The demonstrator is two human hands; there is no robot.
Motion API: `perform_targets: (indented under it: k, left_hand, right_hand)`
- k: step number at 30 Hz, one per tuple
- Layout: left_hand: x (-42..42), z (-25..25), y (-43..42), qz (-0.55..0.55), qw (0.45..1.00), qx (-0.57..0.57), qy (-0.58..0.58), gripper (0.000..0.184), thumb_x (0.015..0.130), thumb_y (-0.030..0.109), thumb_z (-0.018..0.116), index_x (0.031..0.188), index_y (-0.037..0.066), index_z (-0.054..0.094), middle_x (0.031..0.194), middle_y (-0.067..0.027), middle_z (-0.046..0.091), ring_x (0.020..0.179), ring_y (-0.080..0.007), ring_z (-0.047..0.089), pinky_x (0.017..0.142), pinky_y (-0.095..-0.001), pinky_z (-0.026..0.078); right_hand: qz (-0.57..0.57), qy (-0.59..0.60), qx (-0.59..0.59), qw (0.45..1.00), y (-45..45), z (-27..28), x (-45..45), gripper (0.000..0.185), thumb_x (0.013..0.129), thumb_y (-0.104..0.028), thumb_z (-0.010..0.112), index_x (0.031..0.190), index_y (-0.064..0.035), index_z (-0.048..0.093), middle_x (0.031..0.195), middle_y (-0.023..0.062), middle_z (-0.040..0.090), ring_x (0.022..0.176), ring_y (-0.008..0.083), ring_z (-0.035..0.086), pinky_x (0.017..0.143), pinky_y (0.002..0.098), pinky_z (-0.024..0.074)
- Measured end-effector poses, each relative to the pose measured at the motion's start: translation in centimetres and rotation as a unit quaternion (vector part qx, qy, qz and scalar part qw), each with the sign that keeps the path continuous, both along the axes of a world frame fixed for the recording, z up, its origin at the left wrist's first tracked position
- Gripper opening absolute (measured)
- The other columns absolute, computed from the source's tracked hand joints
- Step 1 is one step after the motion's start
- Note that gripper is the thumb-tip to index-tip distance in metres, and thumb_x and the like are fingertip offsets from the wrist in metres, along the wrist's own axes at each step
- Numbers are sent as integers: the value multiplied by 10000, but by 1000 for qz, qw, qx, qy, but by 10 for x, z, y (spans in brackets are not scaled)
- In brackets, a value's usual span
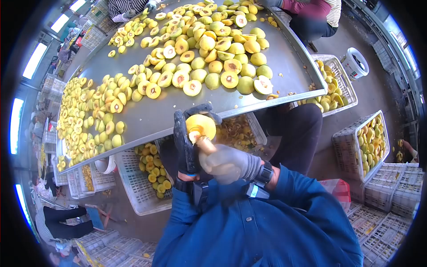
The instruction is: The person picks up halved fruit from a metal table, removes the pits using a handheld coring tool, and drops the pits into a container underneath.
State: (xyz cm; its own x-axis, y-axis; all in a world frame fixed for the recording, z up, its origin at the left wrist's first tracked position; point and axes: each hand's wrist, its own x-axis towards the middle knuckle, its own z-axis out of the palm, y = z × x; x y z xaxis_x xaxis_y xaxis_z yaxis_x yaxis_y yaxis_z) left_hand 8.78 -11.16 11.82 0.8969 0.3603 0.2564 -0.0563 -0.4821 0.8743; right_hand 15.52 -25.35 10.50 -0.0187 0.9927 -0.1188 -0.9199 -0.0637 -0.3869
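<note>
One fruit (203, 124) is in your hands in the head view, just in front of the near edge of the table (275, 100). Your left hand (184, 147), in a black glove, grasps it with curled fingers; your right hand (229, 164), in a grey glove, has its fingers clenched round one tool (205, 146).

On the table lie two large heaps, the left heap (91, 118) and the middle heap (207, 43), too crowded to count. Two fruit-filled crates stand at your right, the nearer crate (341, 141) and the farther crate (349, 86). Two people are at the far side, one striped sleeve (120, 17) and one maroon sleeve (320, 10), both cut off by the frame.

Motion blurs your right hand and the tool, so its tip is hard to make out. The table's edge hides part of the crate (133, 191) below it.

Your left hand points up from the wrist, palm towards the fruit; your right comes in from the right, its forearm angled inward.
</note>
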Motion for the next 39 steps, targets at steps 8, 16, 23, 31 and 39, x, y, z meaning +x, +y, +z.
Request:
perform_targets:
  k: [8,16,23,31,39]
  left_hand:
    - [-22,-42,56,196,978,30,-66,325,992,182,447,1199,-2,616,1185,-93,636,1084,-208,597,955,-342,481]
    - [-120,-98,193,389,833,375,120,347,992,275,540,1221,25,611,1148,-194,663,1073,-370,609,950,-447,466]
    - [35,-103,234,251,885,384,73,372,959,312,588,1270,109,598,1170,-202,638,1094,-380,603,906,-471,498]
    - [128,-154,250,210,856,452,139,383,947,374,557,1293,223,622,1230,-187,554,1028,-426,575,800,-500,530]
    - [64,-110,198,20,975,211,63,290,893,163,637,1175,134,694,1193,-162,573,1078,-347,574,943,-428,477]
  right_hand:
    - [-119,-838,-279,453,-28,-95,29,168,896,-237,615,928,-76,578,659,215,625,627,397,637,552,502,480]
    - [-126,-756,-327,553,-82,-148,29,251,872,-299,650,856,-57,586,707,228,629,704,443,631,635,529,490]
    - [-8,-768,-340,543,-63,-141,23,278,901,-339,661,938,-66,619,786,223,632,744,430,629,651,488,489]
    - [-80,-845,-193,492,-84,-190,24,428,924,-266,535,1323,-110,541,696,113,612,592,303,642,525,422,478]
    - [-171,-674,-184,695,-43,-134,32,387,967,-283,562,1221,8,588,989,141,679,929,203,650,789,306,504]
